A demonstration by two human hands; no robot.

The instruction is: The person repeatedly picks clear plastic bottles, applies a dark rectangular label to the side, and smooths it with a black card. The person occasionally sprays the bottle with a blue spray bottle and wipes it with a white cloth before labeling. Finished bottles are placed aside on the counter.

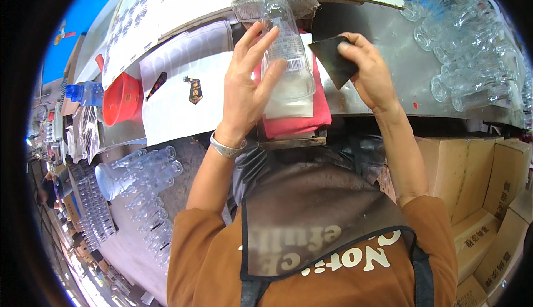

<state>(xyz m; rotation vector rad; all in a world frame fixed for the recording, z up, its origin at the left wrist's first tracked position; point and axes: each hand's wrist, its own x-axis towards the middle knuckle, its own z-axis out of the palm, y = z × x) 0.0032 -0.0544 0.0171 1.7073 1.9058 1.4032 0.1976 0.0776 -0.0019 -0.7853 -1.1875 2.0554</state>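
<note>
I have the clear bottle (298,85) lying at upper centre of the frame, small print (290,41) and a barcode (296,64) on it; the left hand (248,79) spreads wide over it, the right hand (369,65) pinches a dark flat piece (332,61). I can't see inside the red bucket (122,101) at left; cardboard boxes (463,174), lower right, carry dark characters (503,194).

The left forearm (214,171) slants up and to the right to its wrist (229,136), and the left hand (251,76) reaches forward with its fingers (260,49) extended, slightly parted, and its thumb (271,78) spread away from them. The right forearm (404,154) leans up and to the left, its hand (367,68) turned inward in a firm pinch, thumb pressed down and fingers bent. Both hands sit apart, facing each other in front of the body.
</note>
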